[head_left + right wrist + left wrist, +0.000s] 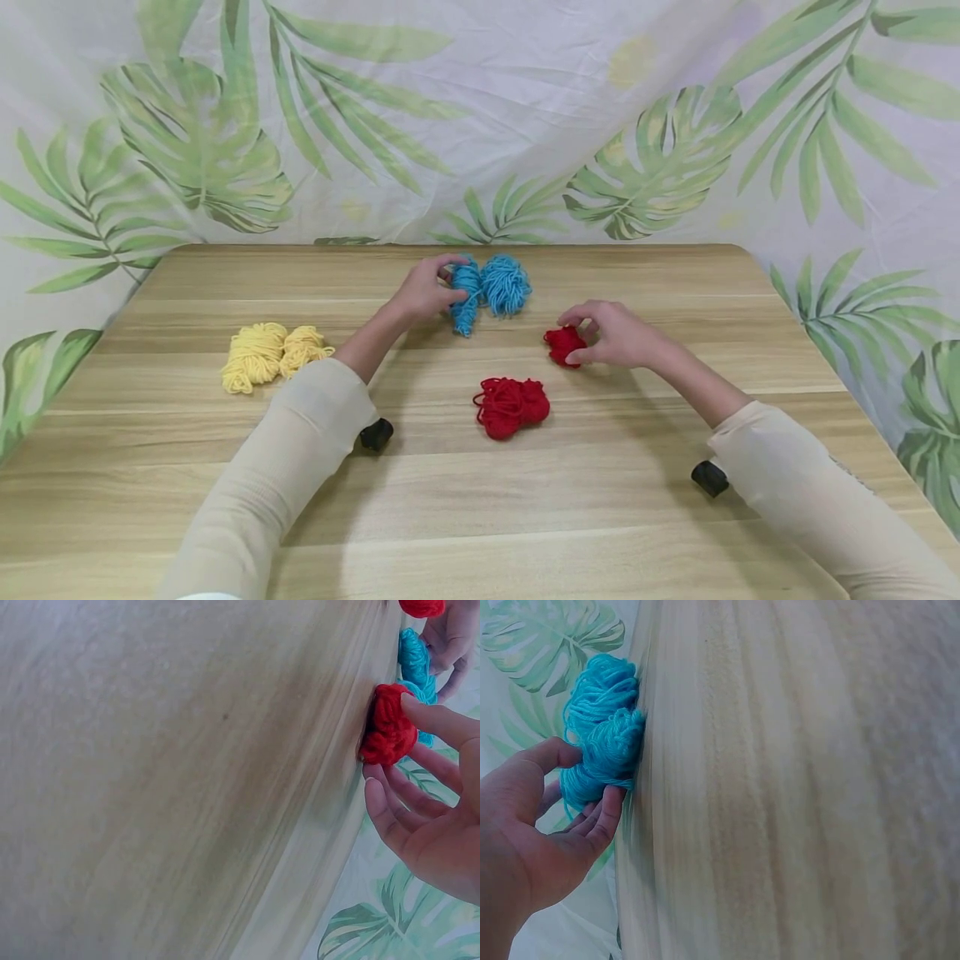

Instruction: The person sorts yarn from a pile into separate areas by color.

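Near the back of the table, my left hand [426, 292] grips the left one of two blue yarn bundles [466, 287], thumb on one side and fingers on the other. The other blue yarn bundle [506, 286] lies right beside it. My right hand [617, 335] holds a small red yarn ball [564, 346] between thumb and fingers, at the right of the middle. In the right wrist view, the thumb rests on top of this red yarn [391, 724]. A larger red yarn bundle [512, 408] lies apart from both hands, closer to the front.
Two yellow yarn bundles [255, 357] lie together at the left, partly near my left forearm. A wooden table [480, 517] carries everything. Behind its far edge hangs a leaf-patterned cloth [510, 108]. Black devices [377, 435] sit under both sleeves.
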A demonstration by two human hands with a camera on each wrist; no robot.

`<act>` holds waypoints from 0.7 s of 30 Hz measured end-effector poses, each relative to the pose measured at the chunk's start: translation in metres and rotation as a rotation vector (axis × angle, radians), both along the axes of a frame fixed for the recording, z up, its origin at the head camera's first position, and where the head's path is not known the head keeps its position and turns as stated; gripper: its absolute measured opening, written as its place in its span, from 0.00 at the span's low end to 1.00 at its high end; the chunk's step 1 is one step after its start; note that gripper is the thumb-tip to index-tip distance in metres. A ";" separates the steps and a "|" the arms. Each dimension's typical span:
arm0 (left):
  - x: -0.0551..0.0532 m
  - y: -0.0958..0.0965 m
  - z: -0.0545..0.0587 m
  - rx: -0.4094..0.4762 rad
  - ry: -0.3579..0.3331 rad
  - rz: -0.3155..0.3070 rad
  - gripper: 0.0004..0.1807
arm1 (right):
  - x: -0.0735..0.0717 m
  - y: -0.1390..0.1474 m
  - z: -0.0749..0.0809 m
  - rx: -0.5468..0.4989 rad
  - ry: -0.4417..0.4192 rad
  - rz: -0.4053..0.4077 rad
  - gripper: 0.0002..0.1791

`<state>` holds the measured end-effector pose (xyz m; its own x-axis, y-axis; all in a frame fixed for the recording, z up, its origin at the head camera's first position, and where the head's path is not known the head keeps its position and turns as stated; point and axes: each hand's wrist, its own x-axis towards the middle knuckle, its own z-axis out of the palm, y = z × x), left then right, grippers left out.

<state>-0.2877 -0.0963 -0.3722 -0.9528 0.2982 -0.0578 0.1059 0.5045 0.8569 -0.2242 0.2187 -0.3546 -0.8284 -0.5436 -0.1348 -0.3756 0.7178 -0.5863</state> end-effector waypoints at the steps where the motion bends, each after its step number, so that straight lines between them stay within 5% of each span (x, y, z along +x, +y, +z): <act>1: 0.000 0.000 0.000 -0.002 -0.001 0.000 0.29 | 0.000 0.000 -0.001 0.003 -0.004 -0.001 0.29; 21: -0.006 0.002 -0.006 -0.030 0.012 -0.008 0.28 | -0.001 -0.001 -0.003 0.043 0.029 0.037 0.30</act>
<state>-0.2940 -0.0939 -0.3779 -0.9511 0.3039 -0.0549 0.1205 0.5289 0.8401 -0.2248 0.2176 -0.3577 -0.8116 -0.5685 -0.1348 -0.4191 0.7271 -0.5438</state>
